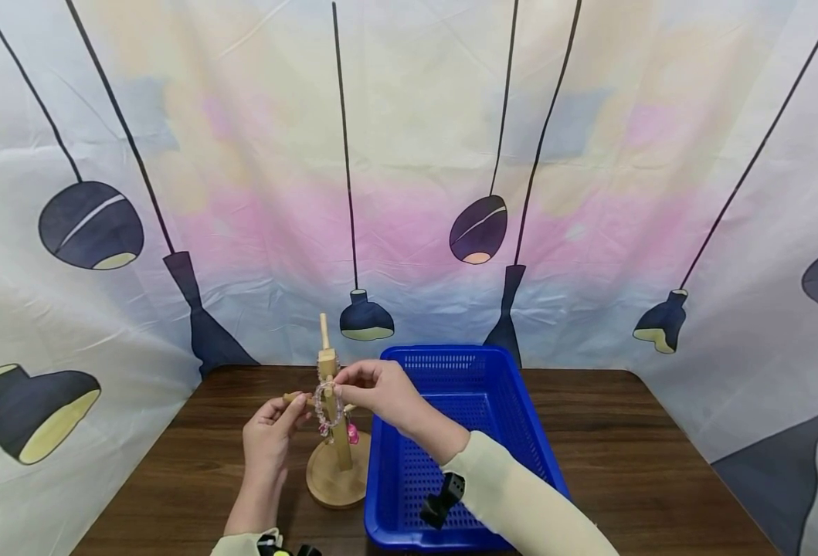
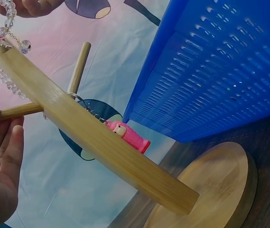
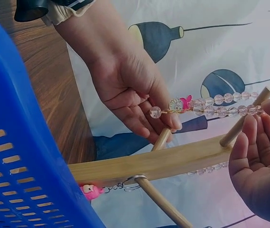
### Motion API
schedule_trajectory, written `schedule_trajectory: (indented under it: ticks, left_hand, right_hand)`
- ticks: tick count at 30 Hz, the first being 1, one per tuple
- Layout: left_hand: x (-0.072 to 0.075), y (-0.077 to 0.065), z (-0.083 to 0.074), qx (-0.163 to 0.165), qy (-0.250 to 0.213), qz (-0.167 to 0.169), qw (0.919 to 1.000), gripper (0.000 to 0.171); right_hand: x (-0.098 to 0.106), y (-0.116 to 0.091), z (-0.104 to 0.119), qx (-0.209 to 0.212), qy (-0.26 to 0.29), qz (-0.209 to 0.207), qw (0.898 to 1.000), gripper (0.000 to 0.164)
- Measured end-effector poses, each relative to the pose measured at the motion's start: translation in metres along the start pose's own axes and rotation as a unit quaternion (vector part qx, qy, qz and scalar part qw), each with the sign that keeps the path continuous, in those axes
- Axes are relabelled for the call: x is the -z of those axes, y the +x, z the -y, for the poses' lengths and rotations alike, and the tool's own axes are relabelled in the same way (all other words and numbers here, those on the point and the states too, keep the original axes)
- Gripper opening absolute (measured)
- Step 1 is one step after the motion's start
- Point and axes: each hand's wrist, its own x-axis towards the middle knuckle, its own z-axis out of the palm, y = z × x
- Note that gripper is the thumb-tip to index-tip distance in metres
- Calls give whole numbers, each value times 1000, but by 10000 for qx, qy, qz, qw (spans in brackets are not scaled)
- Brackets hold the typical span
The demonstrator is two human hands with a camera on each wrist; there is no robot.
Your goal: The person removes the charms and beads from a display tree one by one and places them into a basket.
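A wooden jewelry stand [image 2: 111,147] with side pegs rises from a round base [image 1: 332,485]. My left hand [image 1: 268,432] pinches the end of a left-hand peg [image 2: 21,111] between thumb and fingers. Higher up, my right hand [image 3: 263,156] pinches a clear-pink beaded bracelet [image 3: 220,112], which loops around an upper peg [image 3: 234,130]. A small chain with a bead and a pink charm [image 3: 186,101] dangles from that bracelet. Behind the post, another string of clear beads [image 2: 7,81] shows in part. A pink figure keychain [image 2: 131,137] hangs by its ring from a different peg [image 2: 79,66].
A blue plastic basket [image 1: 375,494] with slotted walls stands close to the right of the stand, beneath my right forearm. Both are on a dark wooden table [image 1: 610,455]. A curtain printed with lamps [image 1: 422,154] hangs behind the table.
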Motion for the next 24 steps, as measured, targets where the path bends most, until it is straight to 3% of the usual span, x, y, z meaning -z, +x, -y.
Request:
schedule_trajectory:
  ticks: [13, 24]
  left_hand:
    - [-1, 0, 0, -111, 50, -64, 9999, 30]
    - [0, 0, 1, -134, 71, -71, 9999, 14]
  right_hand:
    - [3, -2, 2, 44, 0, 40, 10000, 21]
    - [5, -4, 4, 40, 44, 126, 9999, 21]
